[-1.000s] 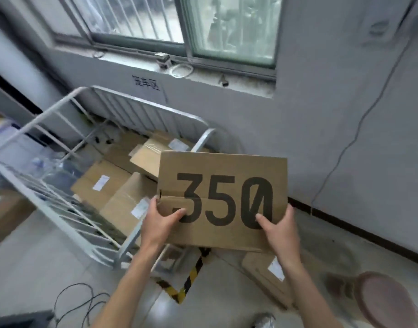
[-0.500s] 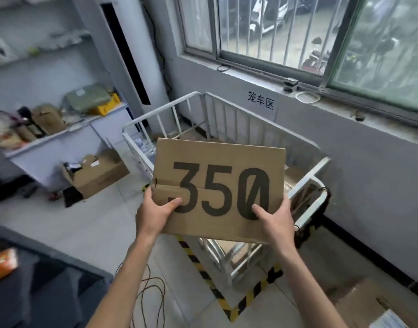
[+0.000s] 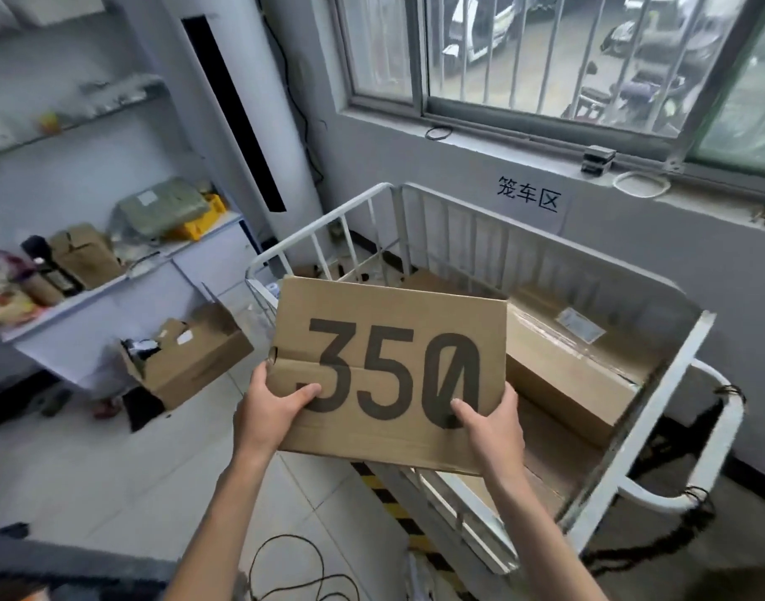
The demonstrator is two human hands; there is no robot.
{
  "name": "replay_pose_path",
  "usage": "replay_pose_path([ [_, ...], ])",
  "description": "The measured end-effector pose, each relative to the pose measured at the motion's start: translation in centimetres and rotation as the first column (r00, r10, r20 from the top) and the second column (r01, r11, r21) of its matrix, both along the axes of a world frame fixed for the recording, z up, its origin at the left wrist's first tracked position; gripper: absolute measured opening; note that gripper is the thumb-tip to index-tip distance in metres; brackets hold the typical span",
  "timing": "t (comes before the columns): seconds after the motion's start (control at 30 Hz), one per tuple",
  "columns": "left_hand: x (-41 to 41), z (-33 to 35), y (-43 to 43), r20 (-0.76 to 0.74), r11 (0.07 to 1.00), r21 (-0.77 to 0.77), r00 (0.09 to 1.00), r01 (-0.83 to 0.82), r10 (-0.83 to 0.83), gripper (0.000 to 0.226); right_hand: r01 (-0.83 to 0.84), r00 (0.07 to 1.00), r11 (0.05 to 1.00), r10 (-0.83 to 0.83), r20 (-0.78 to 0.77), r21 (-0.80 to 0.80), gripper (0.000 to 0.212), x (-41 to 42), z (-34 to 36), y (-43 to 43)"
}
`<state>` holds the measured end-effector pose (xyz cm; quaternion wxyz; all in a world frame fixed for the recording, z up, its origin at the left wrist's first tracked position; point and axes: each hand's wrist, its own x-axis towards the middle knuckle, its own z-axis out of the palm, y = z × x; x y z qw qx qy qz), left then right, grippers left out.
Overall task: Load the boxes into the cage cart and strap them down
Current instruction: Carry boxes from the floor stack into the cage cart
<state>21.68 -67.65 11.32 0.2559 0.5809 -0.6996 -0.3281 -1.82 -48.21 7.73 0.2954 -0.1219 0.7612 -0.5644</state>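
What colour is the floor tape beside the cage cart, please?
The floor tape is yellow-and-black striped; head view.

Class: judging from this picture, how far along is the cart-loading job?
Done: taped boxes already lie in the cage cart. In hand: left hand and right hand hold the 350 box at its near side. Left: setting it in, then strapping.

A box [image 3: 389, 370] is held over the near left side of the cage cart [image 3: 671, 375], with the left hand [image 3: 268, 409] at its lower left edge and the right hand [image 3: 493, 422] at its lower right corner. Other boxes [image 3: 567, 362] lie in the cart, behind and right of it. The cart stands against the wall below the window [image 3: 545, 58]. Left of the cart, an open carton [image 3: 189, 362] sits on the floor before a desk [image 3: 111, 288].
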Motion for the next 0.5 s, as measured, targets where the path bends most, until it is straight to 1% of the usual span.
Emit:
replay_pose_path([
  [0.1, 1.5, 0.2, -5.7, 0.009, 1.000, -0.009, 1.000, -0.004, 0.004, 0.060, -0.003, 0.999, 1.000, 0.004, 0.039, -0.011, 0.064, 1.3, 0.2, -6.2],
  [0.17, 3.0, 0.2, -9.4, 0.001, 1.000, 0.016, 1.000, -0.022, 0.022, 0.061, -0.026, 0.998, 1.000, 0.027, 0.049, -0.008, 0.063, 2.2, 0.5, -10.4],
  [0.27, 5.0, 0.2, -15.0, 0.001, 0.997, 0.048, 0.998, -0.055, 0.055, 0.081, -0.073, 0.997, 0.997, 0.072, 0.034, 0.005, 0.066, 3.5, 0.7, -16.5],
  [0.33, 5.6, 0.0, -19.2, 0.004, 0.997, 0.059, 0.998, -0.057, 0.056, 0.084, -0.076, 0.997, 0.997, 0.076, 0.027, 0.017, 0.066, 4.2, 0.2, -20.3],
  [0.5, 3.3, -1.7, -30.8, -0.029, 0.990, 0.125, 0.998, 0.059, -0.056, 0.081, 0.020, 0.999, 0.999, -0.022, 0.047, 0.051, 0.068, 4.3, -2.3, -29.1],
])
